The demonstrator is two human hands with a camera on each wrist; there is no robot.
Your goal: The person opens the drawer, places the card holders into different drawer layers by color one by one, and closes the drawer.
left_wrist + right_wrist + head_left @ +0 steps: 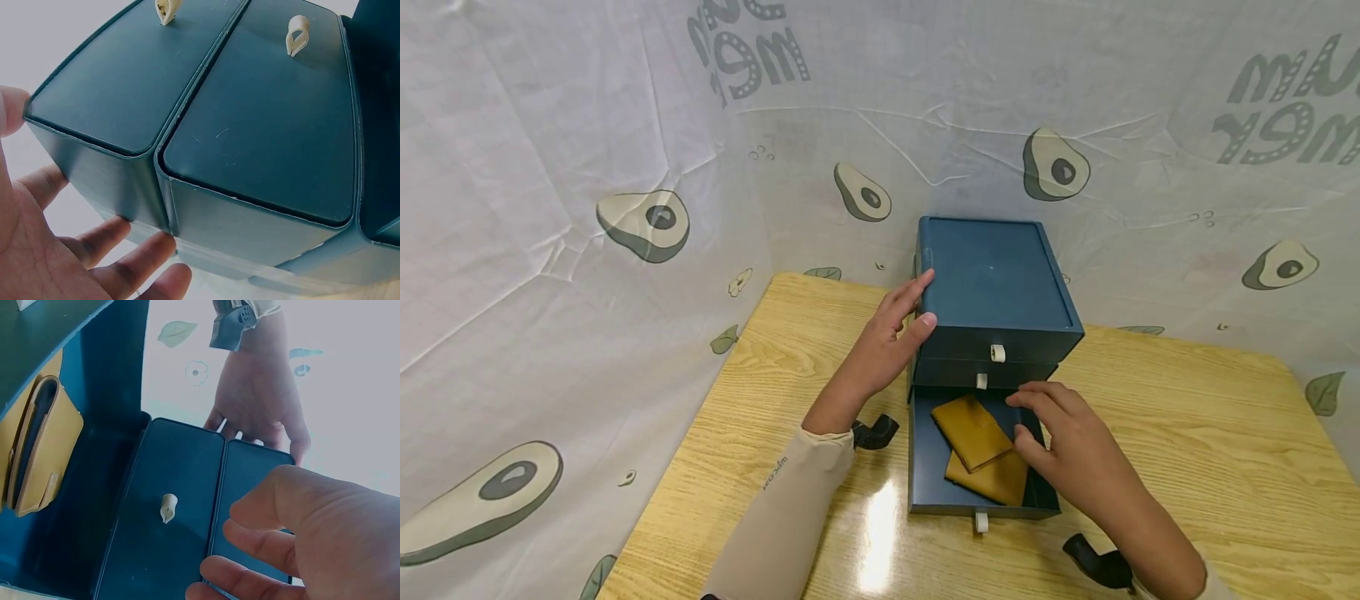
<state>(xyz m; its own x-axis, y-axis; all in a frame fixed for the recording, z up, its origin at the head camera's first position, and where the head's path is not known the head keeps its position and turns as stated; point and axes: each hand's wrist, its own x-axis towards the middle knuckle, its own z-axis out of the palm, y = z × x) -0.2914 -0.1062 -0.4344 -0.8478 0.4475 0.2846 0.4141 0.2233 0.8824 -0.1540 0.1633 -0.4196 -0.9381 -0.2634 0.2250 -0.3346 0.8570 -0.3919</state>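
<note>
A dark blue drawer box (992, 275) with three stacked drawers stands on the table. Its bottom drawer (928, 492) is pulled out, while the upper two are closed. Inside lie two mustard-yellow leather wallets (972, 433), one overlapping the other; a folded wallet (53, 450) shows in the right wrist view. My left hand (887, 342) rests against the box's left side, fingers spread and thumb at the top front edge. Over the right side of the open drawer hovers my right hand (1075, 442), fingers loosely bent and holding nothing.
White fabric loops (982, 522) serve as drawer pulls. The wooden table (1187, 467) extends to both sides of the box. Behind it hangs a pale sheet (955, 108) printed with avocados. A black wrist-worn camera mount (1097, 562) sits by the right wrist.
</note>
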